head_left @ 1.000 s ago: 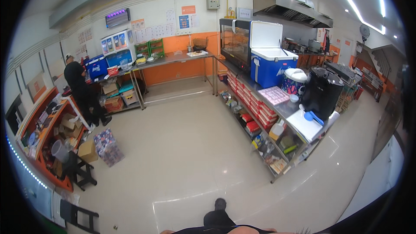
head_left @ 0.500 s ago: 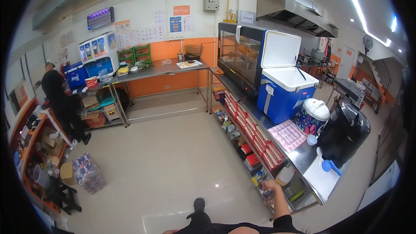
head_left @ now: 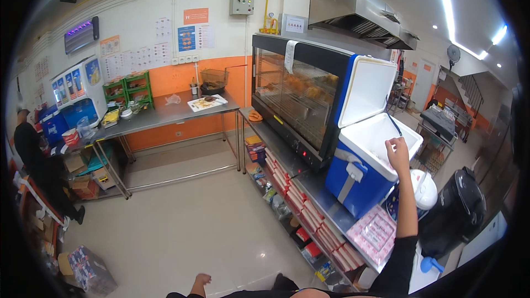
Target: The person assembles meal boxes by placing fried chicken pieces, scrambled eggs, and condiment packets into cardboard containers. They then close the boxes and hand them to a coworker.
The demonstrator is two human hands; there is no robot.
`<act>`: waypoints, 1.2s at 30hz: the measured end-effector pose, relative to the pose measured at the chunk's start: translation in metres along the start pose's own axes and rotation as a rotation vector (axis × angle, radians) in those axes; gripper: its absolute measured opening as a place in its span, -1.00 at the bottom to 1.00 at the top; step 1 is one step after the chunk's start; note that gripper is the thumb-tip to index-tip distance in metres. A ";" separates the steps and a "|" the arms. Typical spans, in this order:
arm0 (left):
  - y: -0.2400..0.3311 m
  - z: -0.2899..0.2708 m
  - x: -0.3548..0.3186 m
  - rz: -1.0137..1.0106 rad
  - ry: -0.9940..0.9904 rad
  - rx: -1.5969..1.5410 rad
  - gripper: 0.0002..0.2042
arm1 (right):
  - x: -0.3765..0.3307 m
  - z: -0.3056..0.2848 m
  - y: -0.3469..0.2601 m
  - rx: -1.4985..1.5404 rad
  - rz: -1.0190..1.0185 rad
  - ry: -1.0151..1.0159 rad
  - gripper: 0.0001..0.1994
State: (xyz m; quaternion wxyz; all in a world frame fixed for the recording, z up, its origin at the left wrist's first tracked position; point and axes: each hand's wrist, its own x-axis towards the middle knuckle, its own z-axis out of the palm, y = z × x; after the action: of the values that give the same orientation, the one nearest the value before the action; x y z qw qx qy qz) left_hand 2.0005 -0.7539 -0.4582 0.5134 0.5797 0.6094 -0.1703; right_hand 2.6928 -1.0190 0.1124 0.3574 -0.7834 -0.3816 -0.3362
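Note:
My right arm reaches forward over the counter. My right hand [head_left: 398, 153] is above the near rim of a blue and white cooler box [head_left: 356, 179], with its fingers bent together; whatever lies between them is too small to make out. The white lid [head_left: 367, 89] stands raised, and a dark strap [head_left: 394, 124] runs from it to the box, just beyond my fingers. Only part of the cooler's white inside shows. Low at the front, my left hand [head_left: 203, 279] hangs over the floor with curled fingers and touches nothing.
A glass food warmer [head_left: 295, 96] stands left of the cooler. On the right are a pink patterned box [head_left: 373, 233], a white-lidded container [head_left: 424, 189] and a black bin-like container [head_left: 455, 209]. Red and white packs [head_left: 301, 201] line the shelf below. A co-worker [head_left: 41, 165] stands far left.
My right hand has risen from the lower shelf to the cooler's opening. My left hand has come further into view. The view has shifted toward the right and closer to the cooler.

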 end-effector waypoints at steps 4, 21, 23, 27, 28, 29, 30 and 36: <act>0.148 -0.025 0.050 0.485 0.308 -0.229 -0.75 | 0.071 0.134 0.128 -0.324 0.041 -0.710 -0.70; 0.869 -0.030 -0.355 2.283 0.881 -0.165 -0.40 | 0.020 0.367 0.200 -0.502 -0.178 -1.875 -0.47; 0.906 -0.028 -0.365 2.346 0.909 -0.151 -0.32 | 0.024 0.362 0.197 -0.508 -0.179 -1.876 -0.46; 0.948 -0.020 -0.372 2.426 0.915 -0.185 -0.25 | 0.027 0.367 0.186 -0.490 -0.211 -1.882 -0.44; 0.954 -0.019 -0.372 2.431 0.898 -0.217 -0.29 | 0.028 0.368 0.184 -0.490 -0.220 -1.883 -0.44; 0.957 -0.018 -0.373 2.436 0.885 -0.236 -0.30 | 0.027 0.365 0.184 -0.492 -0.210 -1.884 -0.43; 0.960 -0.018 -0.375 2.439 0.874 -0.253 -0.32 | 0.028 0.362 0.183 -0.495 -0.207 -1.884 -0.43; 0.965 -0.015 -0.377 2.414 0.894 -0.312 -0.39 | 0.027 0.352 0.168 -0.487 -0.223 -1.876 -0.40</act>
State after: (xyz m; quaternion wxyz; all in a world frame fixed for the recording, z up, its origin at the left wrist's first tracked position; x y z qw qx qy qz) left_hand 2.7691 -0.6819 0.2325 0.1566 0.7001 -0.1642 0.6770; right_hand 2.9359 -0.7982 -0.0995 -0.2971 -0.7446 -0.5033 0.3225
